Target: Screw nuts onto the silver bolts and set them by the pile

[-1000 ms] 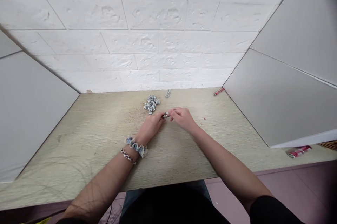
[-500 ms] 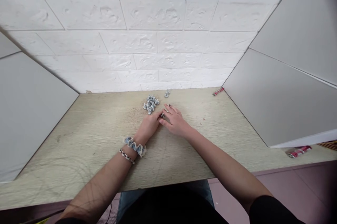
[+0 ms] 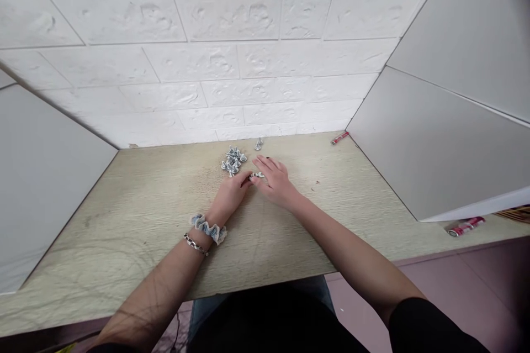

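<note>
My left hand (image 3: 230, 193) rests on the wooden table (image 3: 144, 215), fingers curled round a small metal screw (image 3: 256, 175) at its tips. My right hand (image 3: 275, 180) meets it from the right, thumb and forefinger on the same screw, the other fingers stretched out. A pile of several silver screws (image 3: 232, 160) lies just beyond my left hand. One separate screw (image 3: 258, 145) sits farther back near the wall. A blue scrunchie and a chain bracelet circle my left wrist.
A white brick-pattern wall rises behind the table, with grey panels (image 3: 439, 143) closing both sides. A red marker-like object (image 3: 339, 138) lies at the back right corner. Another red and white item (image 3: 464, 226) lies at the table's right edge under the panel.
My right hand went from a closed pinch to stretched fingers and slid slightly toward the pile. The view tilted a little. My left hand stayed on the screw.
</note>
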Available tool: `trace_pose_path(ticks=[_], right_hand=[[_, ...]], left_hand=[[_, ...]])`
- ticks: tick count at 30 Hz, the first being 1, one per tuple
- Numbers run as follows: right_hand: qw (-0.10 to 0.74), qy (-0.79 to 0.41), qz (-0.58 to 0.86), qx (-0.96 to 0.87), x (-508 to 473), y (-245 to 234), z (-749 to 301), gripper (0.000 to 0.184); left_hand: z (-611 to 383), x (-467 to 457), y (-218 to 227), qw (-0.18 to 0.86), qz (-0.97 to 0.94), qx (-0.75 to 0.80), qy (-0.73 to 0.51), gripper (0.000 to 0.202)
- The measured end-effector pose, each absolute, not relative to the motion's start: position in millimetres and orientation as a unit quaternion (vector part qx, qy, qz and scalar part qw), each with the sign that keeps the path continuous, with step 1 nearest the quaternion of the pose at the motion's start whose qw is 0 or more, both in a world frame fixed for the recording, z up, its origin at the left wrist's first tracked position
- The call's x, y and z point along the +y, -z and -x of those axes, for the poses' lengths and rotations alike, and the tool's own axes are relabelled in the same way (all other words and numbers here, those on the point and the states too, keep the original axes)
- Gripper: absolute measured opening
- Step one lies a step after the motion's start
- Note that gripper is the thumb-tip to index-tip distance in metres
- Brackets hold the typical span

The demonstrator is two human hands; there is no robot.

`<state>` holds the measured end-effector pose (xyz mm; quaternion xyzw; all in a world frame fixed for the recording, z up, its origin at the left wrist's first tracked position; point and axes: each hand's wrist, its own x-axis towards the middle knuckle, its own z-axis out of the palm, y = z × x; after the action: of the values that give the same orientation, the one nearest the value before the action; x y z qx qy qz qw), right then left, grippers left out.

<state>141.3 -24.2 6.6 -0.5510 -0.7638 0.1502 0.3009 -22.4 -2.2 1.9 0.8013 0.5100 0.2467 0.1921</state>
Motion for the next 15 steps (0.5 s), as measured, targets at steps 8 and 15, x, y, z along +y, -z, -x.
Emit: trace_pose_path(ticks=[8, 15], right_hand=[[0.172, -0.246, 0.545, -0.783, -31, -4, -130, 0.081], [0.316, -0.195, 0.523, -0.767, -28, -4, -132, 0.055]], left_hand=[[25, 2, -3, 0.233, -0.772, 0.525, -0.270, 0.034], [38, 13, -4, 0.235, -0.720, 0.575, -0.309, 0.029]])
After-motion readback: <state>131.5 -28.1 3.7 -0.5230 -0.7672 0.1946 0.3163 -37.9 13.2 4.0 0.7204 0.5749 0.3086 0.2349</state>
